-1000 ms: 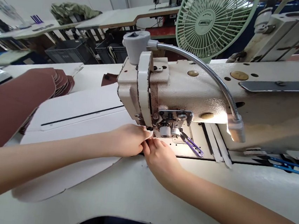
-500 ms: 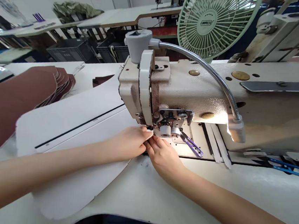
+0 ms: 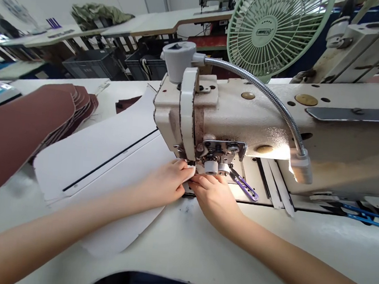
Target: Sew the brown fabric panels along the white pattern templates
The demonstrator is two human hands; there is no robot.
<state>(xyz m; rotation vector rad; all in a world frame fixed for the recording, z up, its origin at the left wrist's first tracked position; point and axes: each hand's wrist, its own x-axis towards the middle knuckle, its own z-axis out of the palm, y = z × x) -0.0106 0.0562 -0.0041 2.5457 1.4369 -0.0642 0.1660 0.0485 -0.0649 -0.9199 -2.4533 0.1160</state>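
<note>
A large white panel with a black strip along it lies flat on the left, its far right end under the head of the sewing machine. My left hand is closed on the panel's edge beside the needle area, thumb and fingers pinching a folded bit. Close by, my right hand has its fingers bent and pressed together at the same edge, just in front of the machine's white rollers. The needle and the exact stitching spot are hidden behind my fingers and the machine head.
Purple thread snips lie on the machine bed, near white strips. Blue-handled scissors rest at the right. Brown cut pieces are stacked on the left. A lamp lights the bed; a green fan stands behind.
The white panel has slid and turned slightly toward the machine; its left end is further right and its lower corner further up. Both hands stay at the needle area, my right hand a little further right.
</note>
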